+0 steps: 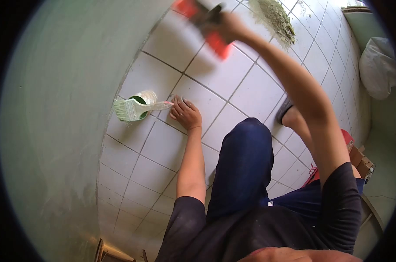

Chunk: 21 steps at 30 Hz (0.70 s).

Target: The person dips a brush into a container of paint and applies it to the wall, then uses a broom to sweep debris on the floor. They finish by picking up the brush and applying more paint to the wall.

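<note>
My right hand (226,27) is raised at the top, closed round the dark handle of a red plastering float (219,45) that is blurred by motion. The float is near the green wall (62,113). Palm down on the white tiled floor (220,83), my left hand (187,113) has its fingers somewhat spread. Just left of those fingers, the handle end of a wide paintbrush (129,110) meets them in the view; whether they touch I cannot tell. The brush lies across an open round container (148,96) with a dark green inside, and its pale bristles point at the wall.
A heap of grey-green powder (278,19) lies on the tiles at the top. On the right are a white sack (380,67), a cardboard box (361,163) and a red object (347,139). My bent knee (246,148) is in the middle. Wooden pieces (113,252) show at the bottom left.
</note>
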Motion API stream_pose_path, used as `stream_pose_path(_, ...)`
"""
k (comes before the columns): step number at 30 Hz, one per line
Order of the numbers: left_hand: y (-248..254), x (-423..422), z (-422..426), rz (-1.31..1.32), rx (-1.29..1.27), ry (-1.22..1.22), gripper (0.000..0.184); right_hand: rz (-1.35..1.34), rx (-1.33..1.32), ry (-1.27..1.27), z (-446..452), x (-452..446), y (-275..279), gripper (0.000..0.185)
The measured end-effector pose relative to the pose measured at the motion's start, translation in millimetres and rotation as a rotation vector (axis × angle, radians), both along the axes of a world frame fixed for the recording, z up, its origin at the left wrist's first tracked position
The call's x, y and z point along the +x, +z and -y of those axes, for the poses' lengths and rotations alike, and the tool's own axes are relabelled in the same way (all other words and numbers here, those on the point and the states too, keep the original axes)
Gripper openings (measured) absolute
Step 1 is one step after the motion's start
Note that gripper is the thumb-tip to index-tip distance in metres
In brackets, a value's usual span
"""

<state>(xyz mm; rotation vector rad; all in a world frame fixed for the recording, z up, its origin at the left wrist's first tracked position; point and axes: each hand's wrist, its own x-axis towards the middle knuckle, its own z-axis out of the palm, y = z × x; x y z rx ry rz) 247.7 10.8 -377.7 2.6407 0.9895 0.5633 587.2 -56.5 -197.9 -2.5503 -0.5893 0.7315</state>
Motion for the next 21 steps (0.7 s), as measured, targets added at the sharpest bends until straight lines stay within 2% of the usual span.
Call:
stream_pose_path(1,-2.7,-1.1,-0.7,-0.005,0.012,-0.013,0.032,-0.046,0.197,0.141,-23.1,-30.9,4.6,0.052)
stream_pose_path(2,-3.2,-2.3,-1.5,-0.013,0.023,-0.024,0.031,-0.091,0.337,0.231,-45.3,-49.5,-27.5,0.054)
stream_pose_path(4,-2.6,-3.9,-1.6,-0.01,0.004,-0.024,0.031,-0.122,0.279,0.382,-87.0,-82.6,-41.3,0.048)
stream_pose_path(5,-3.3,-2.5,-2.0,-0.011,-0.021,-0.026,0.03,0.014,0.269,0.39,-97.6,-93.0,-61.4,0.045)
stream_pose_path(7,-3.2,-0.3,-1.7,-0.015,-0.002,-0.015,0.029,-0.069,0.223,0.281,-100.4,-80.5,-73.8,0.046)
stream_pose_path(9,-0.9,-1.1,-1.0,-0.028,0.012,0.008,0.028,-0.002,0.25,0.099,-85.4,-37.0,-96.5,0.046)
stream_pose_path(12,-3.2,-1.0,-0.9,-0.032,0.007,-0.007,0.026,0.225,0.034,-0.14,-38.4,57.7,-92.9,0.048)
stream_pose_path(13,-2.3,3.8,-1.1,-0.031,0.01,0.003,0.026,0.321,0.041,-0.342,-23.0,90.1,-92.6,0.051)
stream_pose_path(15,1.4,0.5,-2.6,-0.022,0.004,-0.021,0.026,0.384,0.143,-0.669,23.2,148.9,-45.5,0.041)
stream_pose_path(16,1.3,-4.8,-1.9,-0.031,0.0,-0.019,0.026,0.376,0.137,-0.666,23.0,141.0,-48.2,0.041)
stream_pose_path(18,0.2,0.2,0.0,-0.047,0.005,-0.003,0.026,0.464,0.236,-0.368,33.7,122.6,-38.4,0.045)
stream_pose_path(19,0.4,1.8,0.6,-0.035,0.004,-0.008,0.026,0.347,0.163,-0.275,17.7,80.7,-17.1,0.048)
stream_pose_path(20,1.1,-0.8,1.3,-0.046,0.005,-0.007,0.026,0.162,0.176,-0.17,7.5,48.7,-22.4,0.051)
stream_pose_path(21,-0.1,0.1,0.7,-0.051,0.01,-0.003,0.027,0.03,0.293,-0.006,1.6,19.7,-35.4,0.053)
